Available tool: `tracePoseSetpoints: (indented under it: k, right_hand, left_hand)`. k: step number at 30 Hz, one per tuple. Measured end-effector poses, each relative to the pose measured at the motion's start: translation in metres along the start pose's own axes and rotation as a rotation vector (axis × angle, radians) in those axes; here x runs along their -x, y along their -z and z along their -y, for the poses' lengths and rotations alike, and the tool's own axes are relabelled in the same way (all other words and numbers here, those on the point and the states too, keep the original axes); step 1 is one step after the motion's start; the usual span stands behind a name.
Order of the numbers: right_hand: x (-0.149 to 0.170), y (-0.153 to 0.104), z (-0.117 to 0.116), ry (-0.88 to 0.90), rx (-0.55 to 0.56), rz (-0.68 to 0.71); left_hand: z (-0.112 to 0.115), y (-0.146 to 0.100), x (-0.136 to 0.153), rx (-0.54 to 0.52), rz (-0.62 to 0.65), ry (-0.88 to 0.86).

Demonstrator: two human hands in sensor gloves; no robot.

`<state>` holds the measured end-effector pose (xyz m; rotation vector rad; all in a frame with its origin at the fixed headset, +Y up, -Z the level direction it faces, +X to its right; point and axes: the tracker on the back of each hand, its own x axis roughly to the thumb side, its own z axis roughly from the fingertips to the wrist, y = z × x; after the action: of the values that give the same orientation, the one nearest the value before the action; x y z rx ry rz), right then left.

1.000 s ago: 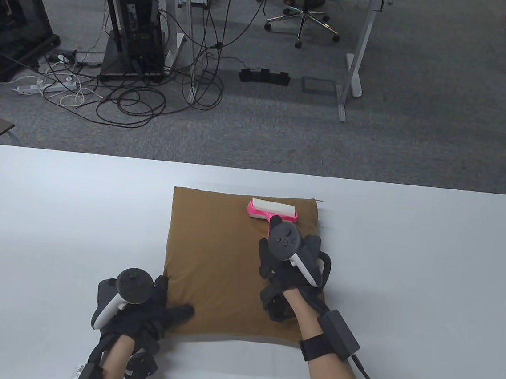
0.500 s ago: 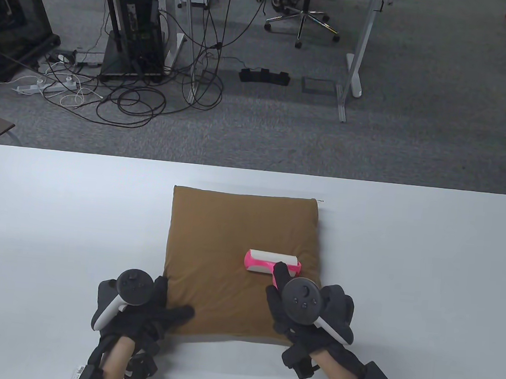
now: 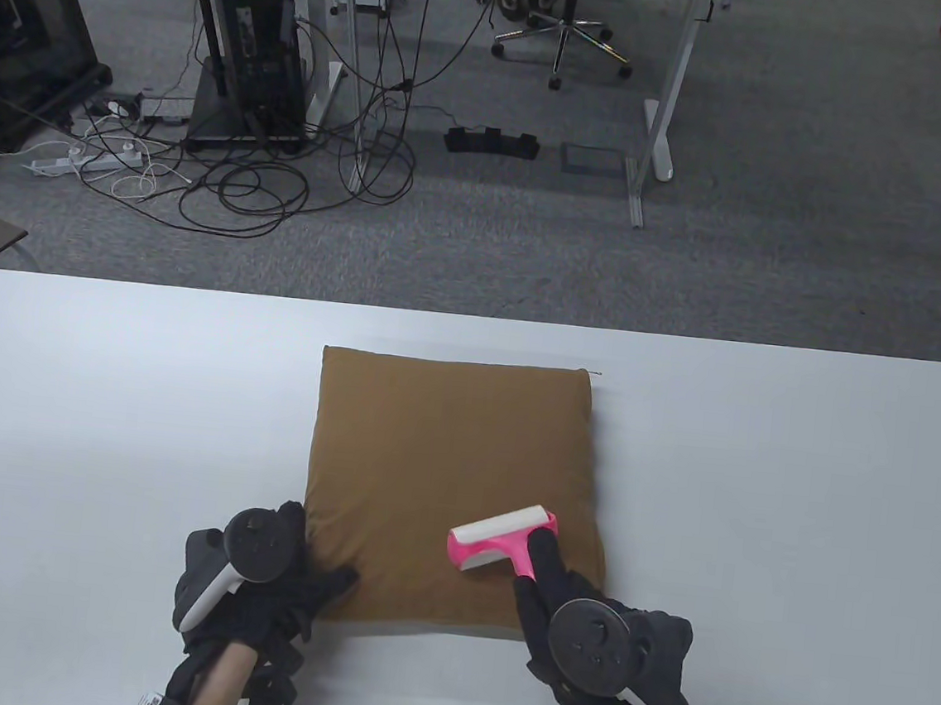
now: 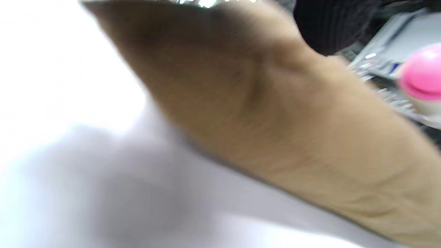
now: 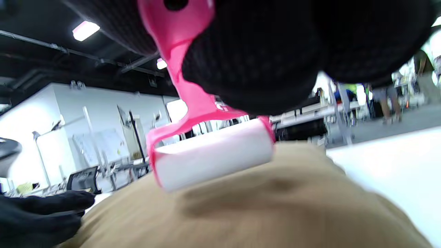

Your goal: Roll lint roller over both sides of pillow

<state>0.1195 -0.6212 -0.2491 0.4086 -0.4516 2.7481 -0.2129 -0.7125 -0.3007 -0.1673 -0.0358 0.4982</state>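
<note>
Nearer now, lint roller (image 3: 503, 537) tilts on pillow (image 3: 444, 458), white table (image 3: 757, 480).

We count one brown pillow (image 3: 449, 492), one pink lint roller (image 3: 498, 536), two gloved hands, left (image 3: 264, 599) and right (image 3: 599, 656), on one white table (image 3: 757, 480).

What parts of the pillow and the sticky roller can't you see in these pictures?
- Underside of the pillow: hidden in every view, since it lies face down on the table.
- Handle of the lint roller: in the table view, covered by the right hand that grips it.
- Pillow's near left corner: table view, the left hand rests on it.
- Left wrist view: blurred; any lint is too small to tell.
</note>
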Motion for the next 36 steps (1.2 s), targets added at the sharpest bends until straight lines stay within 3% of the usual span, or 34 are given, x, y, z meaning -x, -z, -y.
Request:
tracePoseSetpoints:
  k: [6,8,10,14,18,28,31,36]
  right_hand:
    - [-0.018,0.019,-0.003,0.080,0.143,0.007]
    - [-0.030,0.029,-0.010,0.154,0.147,0.014]
    - [-0.045,0.034,-0.021,0.233,0.133,0.044]
    - [-0.068,0.033,-0.038,0.294,0.104,0.155]
    - [-0.080,0.029,-0.055,0.363,0.031,0.213]
    - [-0.084,0.011,-0.076,0.196,-0.069,0.278]
    - [-0.080,0.010,-0.079,0.201,-0.141,0.301]
    - [-0.038,0.022,-0.070,0.065,-0.017,0.140]
  left_hand:
    - [-0.020,-0.031,-0.032,-0.322,0.112,-0.084]
    - [-0.018,-0.032,-0.034,-0.273,0.197,-0.190]
    - [-0.008,-0.030,-0.038,-0.117,0.278,-0.408]
    - [0.006,-0.024,-0.043,0.071,0.385,-0.741]
    - [0.010,-0.021,-0.036,0.112,0.356,-0.908]
    - [0.024,-0.015,-0.030,0.066,0.239,-0.838]
    - [0.024,-0.017,-0.033,-0.008,0.201,-0.732]
    - [0.018,-0.016,-0.027,-0.152,0.159,-0.569]
